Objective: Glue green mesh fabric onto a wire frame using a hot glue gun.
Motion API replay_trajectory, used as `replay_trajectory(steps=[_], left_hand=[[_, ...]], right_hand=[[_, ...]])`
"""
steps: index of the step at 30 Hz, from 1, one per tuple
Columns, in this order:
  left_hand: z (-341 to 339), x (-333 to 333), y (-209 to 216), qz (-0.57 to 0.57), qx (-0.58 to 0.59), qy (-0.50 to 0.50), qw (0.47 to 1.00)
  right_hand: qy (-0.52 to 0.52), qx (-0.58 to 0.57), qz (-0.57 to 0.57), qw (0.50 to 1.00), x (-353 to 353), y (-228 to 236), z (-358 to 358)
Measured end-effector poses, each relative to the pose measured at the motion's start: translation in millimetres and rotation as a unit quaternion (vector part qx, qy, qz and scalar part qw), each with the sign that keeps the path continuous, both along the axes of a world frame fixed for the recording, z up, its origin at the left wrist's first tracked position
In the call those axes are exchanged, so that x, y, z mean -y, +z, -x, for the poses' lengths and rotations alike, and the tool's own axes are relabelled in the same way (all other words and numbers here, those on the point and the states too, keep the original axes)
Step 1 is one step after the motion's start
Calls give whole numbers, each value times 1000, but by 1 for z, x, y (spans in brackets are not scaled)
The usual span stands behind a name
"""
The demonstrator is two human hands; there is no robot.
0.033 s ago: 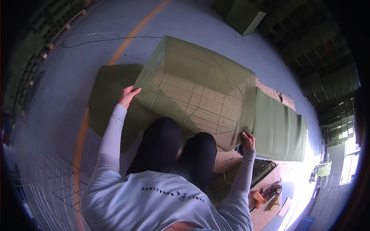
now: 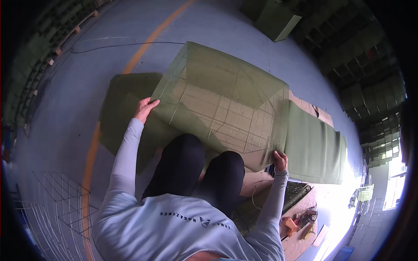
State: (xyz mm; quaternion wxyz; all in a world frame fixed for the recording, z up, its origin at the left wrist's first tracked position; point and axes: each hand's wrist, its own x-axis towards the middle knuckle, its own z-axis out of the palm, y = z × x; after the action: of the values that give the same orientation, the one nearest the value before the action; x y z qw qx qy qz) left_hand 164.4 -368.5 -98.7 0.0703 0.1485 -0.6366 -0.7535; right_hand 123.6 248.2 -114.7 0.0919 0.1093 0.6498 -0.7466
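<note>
Before the knees (image 2: pixel 186 150), a mesh-covered wire box (image 2: pixel 239 98) was held at two ends

It sat just beyond the knees, apparently over tan cardboard (image 2: pixel 257 177), with green cloth (image 2: pixel 124 102) spread to its left and a green flap (image 2: pixel 317 143) to its right. The left hand (image 2: pixel 146 108) was closed in a pinch, thumb and fingers on the left edge; the right hand (image 2: pixel 280 160) was curled on the near right corner. The box looked light: thin wires (image 2: pixel 177 104) probably kept its shape, while the sheer mesh (image 2: pixel 224 69) seemed soft, apt to sag or snag. The wired edges and corners looked the surest holds; mid-panel, the mesh would likely have given.
</note>
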Motion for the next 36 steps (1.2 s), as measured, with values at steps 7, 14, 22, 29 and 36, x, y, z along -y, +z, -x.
replay_trajectory(steps=[7, 14, 22, 29, 36], left_hand=[[1, 4, -6, -1, -1, 0, 1000], [-1, 6, -10, -1, 35, -34, 999], [4, -2, -2, 24, 16, -32, 999], [-8, 4, -5, 29, 4, -32, 999], [0, -10, -3, 85, -18, -18, 996]], right_hand=[[-3, 19, -7, 1000, -1, -4, 7], [-12, 35, 29, 999, 0, 6, 15], [-69, -15, -87, 994, -1, -10, 4], [-56, -36, -161, 985, 4, -22, 16], [-56, -47, -154, 985, 3, -12, 7]])
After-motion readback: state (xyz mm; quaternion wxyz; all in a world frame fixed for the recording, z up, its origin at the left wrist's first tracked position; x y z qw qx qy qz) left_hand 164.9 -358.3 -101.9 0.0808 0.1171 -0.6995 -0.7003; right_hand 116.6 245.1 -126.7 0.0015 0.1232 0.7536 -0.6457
